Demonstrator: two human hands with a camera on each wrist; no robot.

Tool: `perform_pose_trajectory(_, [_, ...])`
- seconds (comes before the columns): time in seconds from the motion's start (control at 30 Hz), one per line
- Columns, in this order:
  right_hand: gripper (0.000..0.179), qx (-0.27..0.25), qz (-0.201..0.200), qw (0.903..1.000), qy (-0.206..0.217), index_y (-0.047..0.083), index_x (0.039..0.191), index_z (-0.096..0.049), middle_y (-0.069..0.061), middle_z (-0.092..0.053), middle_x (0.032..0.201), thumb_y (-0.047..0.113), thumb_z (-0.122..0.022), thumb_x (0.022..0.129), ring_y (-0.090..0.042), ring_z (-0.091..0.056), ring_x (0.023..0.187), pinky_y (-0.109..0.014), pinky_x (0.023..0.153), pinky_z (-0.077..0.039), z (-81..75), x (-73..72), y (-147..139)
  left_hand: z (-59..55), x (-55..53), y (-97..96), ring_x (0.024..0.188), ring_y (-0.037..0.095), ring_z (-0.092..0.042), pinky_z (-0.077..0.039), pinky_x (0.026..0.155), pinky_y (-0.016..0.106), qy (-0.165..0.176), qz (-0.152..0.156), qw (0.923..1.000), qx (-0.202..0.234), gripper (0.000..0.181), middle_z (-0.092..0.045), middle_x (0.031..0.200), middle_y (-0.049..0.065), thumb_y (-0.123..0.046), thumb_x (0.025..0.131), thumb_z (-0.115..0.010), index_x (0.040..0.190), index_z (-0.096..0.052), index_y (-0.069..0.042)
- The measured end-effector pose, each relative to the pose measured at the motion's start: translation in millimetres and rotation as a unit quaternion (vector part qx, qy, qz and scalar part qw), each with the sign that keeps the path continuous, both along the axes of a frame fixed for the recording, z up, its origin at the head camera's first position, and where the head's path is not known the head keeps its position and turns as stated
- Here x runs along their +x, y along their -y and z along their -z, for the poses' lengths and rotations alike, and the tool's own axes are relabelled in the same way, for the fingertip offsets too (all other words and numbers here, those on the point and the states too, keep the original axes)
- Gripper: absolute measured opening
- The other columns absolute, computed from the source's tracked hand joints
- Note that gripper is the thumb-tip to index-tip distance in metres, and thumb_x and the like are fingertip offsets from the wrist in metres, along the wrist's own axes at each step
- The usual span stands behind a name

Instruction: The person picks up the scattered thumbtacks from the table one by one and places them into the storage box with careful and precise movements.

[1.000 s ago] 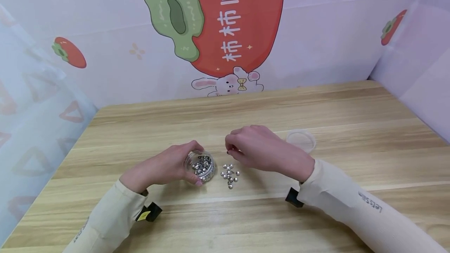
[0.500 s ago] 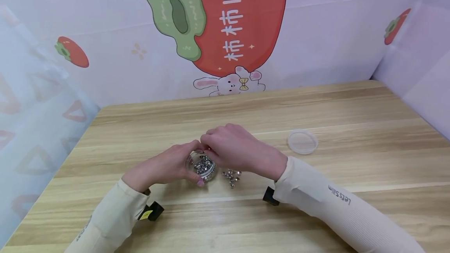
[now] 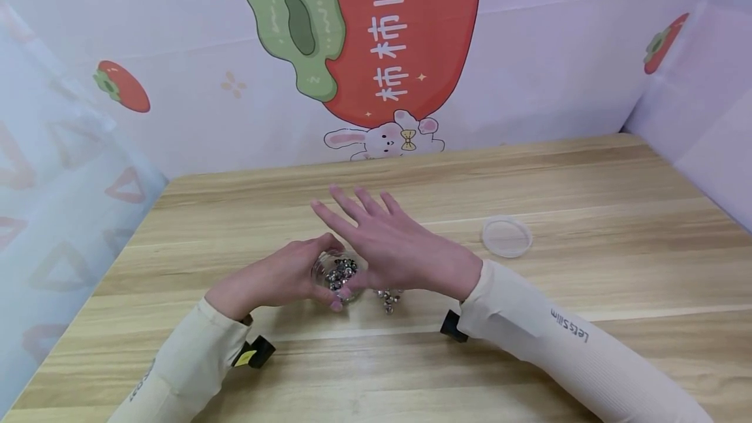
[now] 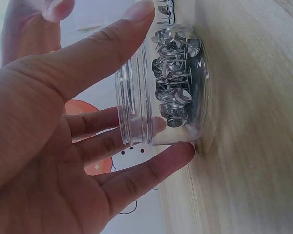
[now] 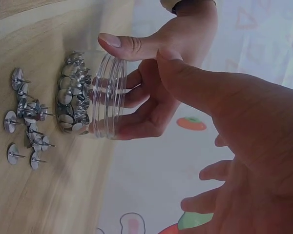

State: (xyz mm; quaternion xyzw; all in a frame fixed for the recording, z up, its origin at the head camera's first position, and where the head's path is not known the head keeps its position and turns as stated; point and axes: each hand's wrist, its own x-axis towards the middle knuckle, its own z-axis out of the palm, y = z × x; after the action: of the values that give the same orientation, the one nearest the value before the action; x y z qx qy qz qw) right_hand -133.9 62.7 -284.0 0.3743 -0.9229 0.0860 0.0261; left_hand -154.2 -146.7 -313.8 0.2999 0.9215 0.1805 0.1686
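My left hand (image 3: 282,277) holds a clear round jar (image 5: 107,97) upright on the table, thumb on one side and fingers on the other. Inside the jar, silver thumbtacks (image 4: 173,78) lie heaped at the bottom. Over the jar's right side, my right hand (image 3: 393,250) spreads its fingers and holds nothing; in the head view it partly covers the jar's opening. Beside the jar, a small pile of loose thumbtacks (image 5: 31,117) lies on the wood, several with points sticking out. The right hand hides part of this pile in the head view.
A clear round lid (image 3: 507,237) lies flat on the wooden table (image 3: 411,371), right of the hands. A printed cloth backdrop (image 3: 529,64) stands along the table's back edge, with more cloth at both sides. A black wrist device (image 3: 454,326) sits below the right cuff.
My right hand went from beside the loose pile, with fingers pinched, leftward to the jar. There its fingers spread out. The left hand stays on the jar.
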Motion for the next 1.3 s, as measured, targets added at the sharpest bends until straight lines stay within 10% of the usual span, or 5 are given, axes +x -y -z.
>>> perform_pose_trajectory(1.07, [0.096, 0.0, 0.019, 0.9998, 0.001, 0.024, 0.154, -0.025, -0.003, -0.033, 0.158, 0.054, -0.075, 0.078, -0.026, -0.033, 0.145, -0.056, 0.117, -0.026, -5.3, 19.8, -42, -1.4, 2.8, -2.0, 0.115, 0.028, -0.059, -0.047, 0.1, 0.048, 0.002, -0.013, 0.9999, -0.001, 0.074, -0.062, 0.128, 0.01, -0.039, 0.066, -0.088, 0.124, -0.052, -0.012])
perform_pose_trajectory(1.3, [0.056, 0.023, 0.018, 0.9987, 0.041, 0.019, 0.133, -0.058, 0.001, -0.064, 0.128, 0.037, -0.075, 0.084, -0.019, -0.062, 0.114, -0.045, 0.1, -0.046, 3.0, 16.2, -38, -0.9, 2.4, -1.0, 0.118, 0.029, -0.058, -0.047, 0.101, 0.049, 0.009, -0.017, 0.9998, -0.001, 0.076, -0.061, 0.13, 0.011, -0.039, 0.065, -0.088, 0.126, -0.051, -0.012])
